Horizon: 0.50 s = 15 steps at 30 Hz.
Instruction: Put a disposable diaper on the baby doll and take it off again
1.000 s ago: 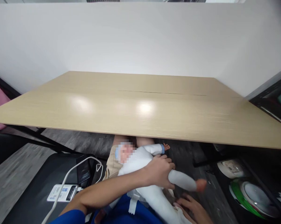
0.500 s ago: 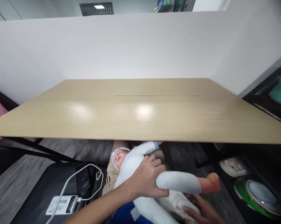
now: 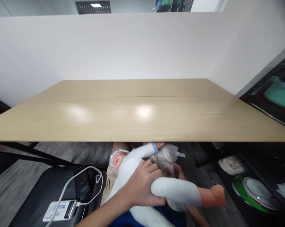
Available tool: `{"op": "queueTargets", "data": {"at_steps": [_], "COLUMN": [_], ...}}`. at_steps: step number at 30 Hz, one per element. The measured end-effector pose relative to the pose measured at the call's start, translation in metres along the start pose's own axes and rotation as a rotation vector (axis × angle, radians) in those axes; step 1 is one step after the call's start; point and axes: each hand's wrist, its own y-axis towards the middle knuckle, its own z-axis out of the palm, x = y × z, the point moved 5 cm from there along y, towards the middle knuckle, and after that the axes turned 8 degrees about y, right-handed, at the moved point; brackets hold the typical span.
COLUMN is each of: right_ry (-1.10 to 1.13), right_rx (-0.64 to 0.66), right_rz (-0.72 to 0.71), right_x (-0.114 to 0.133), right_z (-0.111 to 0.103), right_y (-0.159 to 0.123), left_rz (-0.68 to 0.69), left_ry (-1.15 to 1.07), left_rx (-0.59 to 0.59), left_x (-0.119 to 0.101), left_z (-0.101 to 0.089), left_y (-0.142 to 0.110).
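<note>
A baby doll with a white body and a white headband lies on my lap below the table edge. My left hand is wrapped round the doll's upper leg at the hip, and that leg sticks out to the right with its bare foot. The other leg points down toward me. Beyond the raised leg, my right hand holds a crinkled, see-through plastic bag with something whitish in it. The doll's leg hides part of my right forearm.
A light wooden table spans the view above my lap. On a black seat at left lie a white power bank, its white cable and a dark phone-like slab. Round lidded containers stand on a dark shelf at right.
My right hand has moved forward from below the doll's raised leg to beyond it, carrying the plastic bag toward the table edge. My left hand keeps its grip; the raised leg has dipped slightly.
</note>
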Motion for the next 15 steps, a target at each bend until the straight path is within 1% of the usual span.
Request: {"op": "queueTargets", "data": {"at_steps": [2,3,4,7,9,12,15], "right_ry": [-0.039,-0.059,-0.083,-0.189,-0.238,-0.246,-0.239], "right_rx": [-0.109,-0.136,-0.129,-0.017,0.036,0.022,-0.016], "right_rz": [0.017,-0.001,-0.043,-0.176,-0.191,-0.176,-0.183], "right_x": [-0.001,0.002,0.006,0.016,0.015,0.008,0.003], "right_z": [0.011,0.015,0.019,0.033,0.041,0.053,0.067], "right_y": [0.008,0.011,0.015,0.032,0.048,0.076,0.1], "left_rz": [0.0,-0.002,-0.001,0.015,0.038,0.068,0.082], "left_ry": [0.018,0.029,0.041,0.078,0.102,0.13,0.14], "left_rx": [0.033,0.051,0.069,0.111,0.131,0.165,0.191], "left_x": [-0.003,-0.004,-0.006,-0.008,-0.009,-0.007,-0.006], "left_z": [0.006,0.009,0.013,0.022,0.029,0.037,0.039], "left_y": [-0.002,-0.003,-0.004,-0.005,-0.005,-0.005,-0.004]}}
